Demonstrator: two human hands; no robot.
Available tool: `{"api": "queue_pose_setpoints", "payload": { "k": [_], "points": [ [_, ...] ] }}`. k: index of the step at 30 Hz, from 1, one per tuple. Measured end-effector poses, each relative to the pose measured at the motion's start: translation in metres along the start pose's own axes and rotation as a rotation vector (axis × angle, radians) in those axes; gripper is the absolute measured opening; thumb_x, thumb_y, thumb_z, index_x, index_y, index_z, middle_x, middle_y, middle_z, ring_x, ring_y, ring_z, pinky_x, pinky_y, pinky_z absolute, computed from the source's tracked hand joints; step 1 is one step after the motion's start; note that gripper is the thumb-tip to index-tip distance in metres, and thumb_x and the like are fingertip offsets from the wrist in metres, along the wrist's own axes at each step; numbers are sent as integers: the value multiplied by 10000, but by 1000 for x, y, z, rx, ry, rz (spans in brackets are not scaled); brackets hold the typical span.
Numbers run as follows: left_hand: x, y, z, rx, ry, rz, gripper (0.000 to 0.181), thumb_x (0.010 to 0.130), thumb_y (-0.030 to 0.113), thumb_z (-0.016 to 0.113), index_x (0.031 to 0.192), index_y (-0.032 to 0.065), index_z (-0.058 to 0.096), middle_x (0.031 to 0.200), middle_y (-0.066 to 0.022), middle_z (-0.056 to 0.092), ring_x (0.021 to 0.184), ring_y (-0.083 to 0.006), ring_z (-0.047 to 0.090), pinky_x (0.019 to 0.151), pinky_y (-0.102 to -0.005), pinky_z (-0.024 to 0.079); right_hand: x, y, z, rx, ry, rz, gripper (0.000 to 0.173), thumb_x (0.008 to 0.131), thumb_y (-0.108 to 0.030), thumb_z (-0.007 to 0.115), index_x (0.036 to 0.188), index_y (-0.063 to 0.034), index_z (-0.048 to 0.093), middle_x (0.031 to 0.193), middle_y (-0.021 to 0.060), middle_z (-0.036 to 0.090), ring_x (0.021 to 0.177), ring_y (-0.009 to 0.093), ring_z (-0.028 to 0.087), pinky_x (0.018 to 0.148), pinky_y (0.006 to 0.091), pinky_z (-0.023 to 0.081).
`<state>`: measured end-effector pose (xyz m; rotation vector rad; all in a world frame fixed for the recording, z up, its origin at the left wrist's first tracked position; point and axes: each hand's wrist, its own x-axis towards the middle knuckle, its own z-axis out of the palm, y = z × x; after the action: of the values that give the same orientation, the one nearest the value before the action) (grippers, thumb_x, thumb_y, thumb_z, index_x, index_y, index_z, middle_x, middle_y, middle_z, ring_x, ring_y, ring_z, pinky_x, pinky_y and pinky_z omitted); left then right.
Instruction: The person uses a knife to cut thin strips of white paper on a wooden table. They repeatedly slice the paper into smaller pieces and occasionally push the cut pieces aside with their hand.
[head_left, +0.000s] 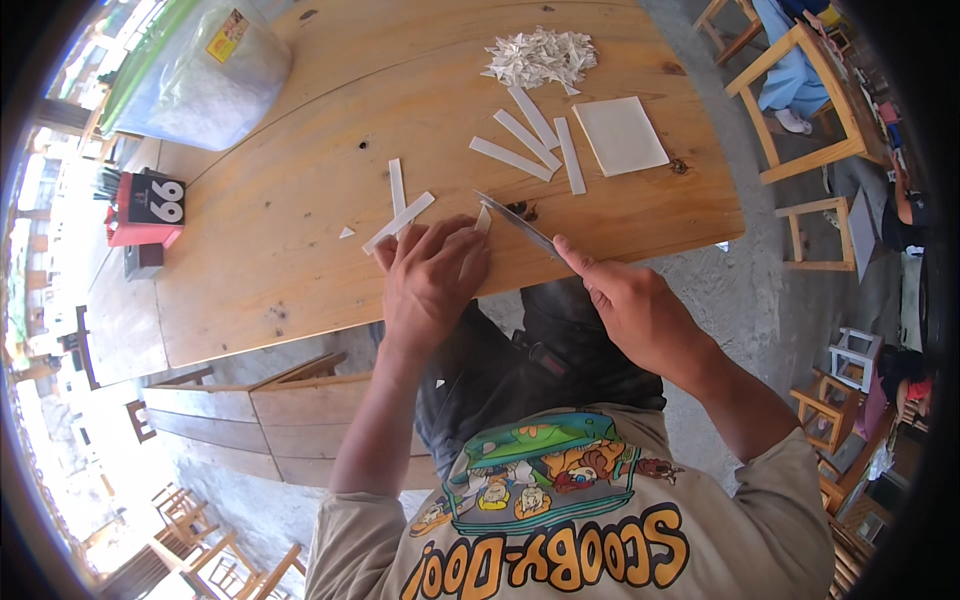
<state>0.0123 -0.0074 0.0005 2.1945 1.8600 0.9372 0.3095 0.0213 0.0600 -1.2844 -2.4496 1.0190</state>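
My left hand rests at the near table edge, its fingers bent over a white paper strip whose end sticks out past the fingertips. In my right hand is a thin metal blade, seemingly a knife, with its handle hidden in the fist. The blade's tip lies just above the strip's end; whether they touch I cannot tell. Two crossed paper strips lie partly under my left hand, and a small paper triangle sits to their left. Several more strips are spread farther back.
Behind the strips is a heap of small paper triangles, with a stack of paper squares to its right. A lidded plastic tub and a red holder stand at left. A wooden bench is below the table.
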Motion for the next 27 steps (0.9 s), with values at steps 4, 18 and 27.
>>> {"api": "queue_pose_setpoints", "payload": {
  "k": [4, 18, 27],
  "points": [
    [0, -3, 2, -40, 3, 12, 238, 980, 204, 923, 1214, 162, 916, 1348, 40, 859, 1132, -232, 721, 1059, -444, 458, 7, 4, 0, -19, 75, -39, 722, 1130, 24, 672, 1810, -167, 524, 1137, 276, 804, 1045, 491, 806, 917, 594, 653],
    [1, -1, 0, 38, -27, 36, 283, 966, 216, 923, 1248, 191, 922, 1348, 86, 860, 1077, -199, 718, 1020, -429, 431, 15, 20, -25, -282, -41, -184, 803, 1065, 35, 728, 1797, -257, 576, 951, 188, 741, 836, 427, 777, 780, 558, 645],
    [1, -2, 2, 38, -26, 31, 269, 965, 209, 926, 1234, 186, 923, 1346, 84, 858, 1060, -207, 706, 1017, -431, 437, 17, 26, -23, -368, -19, -237, 853, 1049, 37, 756, 1815, -281, 556, 867, 142, 655, 746, 385, 718, 737, 541, 635]
  ]
}}
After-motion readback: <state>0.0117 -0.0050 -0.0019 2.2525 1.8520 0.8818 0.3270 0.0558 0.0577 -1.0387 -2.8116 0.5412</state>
